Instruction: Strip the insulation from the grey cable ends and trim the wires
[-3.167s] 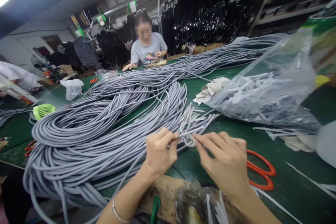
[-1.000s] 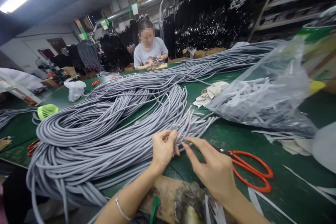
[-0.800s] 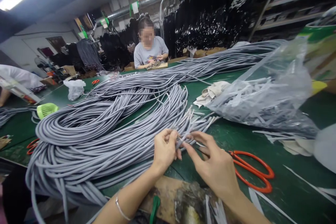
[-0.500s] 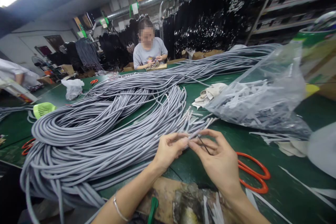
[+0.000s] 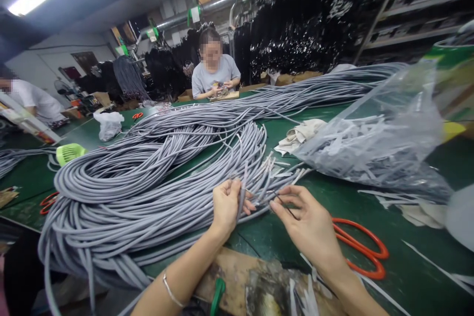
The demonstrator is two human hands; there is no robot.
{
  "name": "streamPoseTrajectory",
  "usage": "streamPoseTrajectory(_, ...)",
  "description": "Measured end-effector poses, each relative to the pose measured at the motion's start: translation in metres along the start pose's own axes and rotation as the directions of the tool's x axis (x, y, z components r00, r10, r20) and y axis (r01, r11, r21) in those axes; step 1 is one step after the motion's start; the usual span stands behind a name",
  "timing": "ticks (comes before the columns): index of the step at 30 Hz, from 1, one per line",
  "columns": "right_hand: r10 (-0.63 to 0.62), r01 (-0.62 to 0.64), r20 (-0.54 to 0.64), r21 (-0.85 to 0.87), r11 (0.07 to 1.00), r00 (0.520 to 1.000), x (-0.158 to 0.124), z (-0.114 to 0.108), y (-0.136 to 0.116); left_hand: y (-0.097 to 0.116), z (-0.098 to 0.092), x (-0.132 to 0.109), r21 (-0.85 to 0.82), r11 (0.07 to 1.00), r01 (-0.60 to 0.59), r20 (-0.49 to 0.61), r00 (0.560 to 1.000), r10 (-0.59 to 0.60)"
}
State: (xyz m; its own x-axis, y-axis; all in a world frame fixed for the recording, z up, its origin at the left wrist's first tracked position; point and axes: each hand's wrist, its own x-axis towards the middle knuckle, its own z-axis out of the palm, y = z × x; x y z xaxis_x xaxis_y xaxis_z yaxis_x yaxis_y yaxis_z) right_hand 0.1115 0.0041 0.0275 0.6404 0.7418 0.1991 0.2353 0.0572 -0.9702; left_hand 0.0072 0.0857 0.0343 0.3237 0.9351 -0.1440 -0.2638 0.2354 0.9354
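Observation:
My left hand [image 5: 227,202] is closed around a grey cable [image 5: 242,192], whose pale end points up past the thumb. To its right, and apart from it, my right hand [image 5: 305,217] pinches a thin dark strand [image 5: 283,200] between thumb and fingers; its exact kind is too small to make out. Behind both hands lies a large bundle of grey cables [image 5: 159,212], with stripped, whitish ends [image 5: 274,160] gathered near my fingers. Orange-handled scissors [image 5: 365,247] rest on the table beside my right wrist, their blades hidden.
A clear plastic bag of white strips [image 5: 370,148] stands at right, beside a beige cloth [image 5: 301,133]. In front of me is a stained board [image 5: 229,276] with a green-handled tool [image 5: 217,296]. A light green basket [image 5: 70,153] sits left. A co-worker [image 5: 215,71] sits across the green table [image 5: 392,237].
My hands were together at the cable end; now they are apart. The left has turned the cable upright and moved left. The view has shifted slightly.

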Motion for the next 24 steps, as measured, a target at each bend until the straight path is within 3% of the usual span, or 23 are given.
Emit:
streamPoseTrajectory(2,-0.064,0.062,-0.016,-0.096,0.993,0.998,0.0,-0.002,-0.001,-0.001,0.0,0.001,0.001,1.0,0.0,-0.017,1.0,0.0)
streamPoseTrajectory(4,-0.177,0.141,-0.136,-0.236,0.961,0.975,-0.002,-0.004,-0.005,-0.002,0.0,0.002,-0.01,1.0,-0.003,-0.038,0.999,0.003)
streamPoseTrajectory(6,-0.366,0.248,-0.271,-0.385,0.889,0.89,-0.008,-0.004,-0.01,-0.003,0.0,0.002,-0.018,1.0,-0.01,-0.04,0.999,0.009)
streamPoseTrajectory(7,-0.464,0.315,-0.278,-0.444,0.839,0.841,-0.011,-0.002,-0.012,-0.004,0.001,0.001,-0.013,1.0,-0.007,-0.021,1.0,0.006)
streamPoseTrajectory(10,-0.636,0.52,-0.068,-0.512,0.684,0.769,-0.017,0.004,-0.01,-0.006,0.002,-0.004,0.047,0.999,0.014,0.088,0.996,-0.018)
streamPoseTrajectory(13,-0.663,0.614,0.107,-0.509,0.604,0.741,-0.014,0.01,-0.001,-0.006,0.003,-0.008,0.116,0.99,-0.086,0.115,0.991,0.073)
streamPoseTrajectory(16,-0.624,0.607,0.139,-0.464,0.645,0.769,-0.009,0.009,0.003,-0.002,0.001,-0.007,0.17,0.963,-0.209,0.099,0.976,0.194)
streamPoseTrajectory(21,-0.461,0.5,0.194,-0.383,0.777,0.866,-0.007,0.005,-0.002,0.009,-0.004,0.001,0.019,0.998,-0.068,0.055,0.996,0.067)
streamPoseTrajectory(24,-0.363,0.424,0.226,-0.366,0.828,0.904,-0.007,0.003,-0.005,0.016,-0.006,0.004,-0.047,0.998,-0.042,0.04,0.998,0.044)
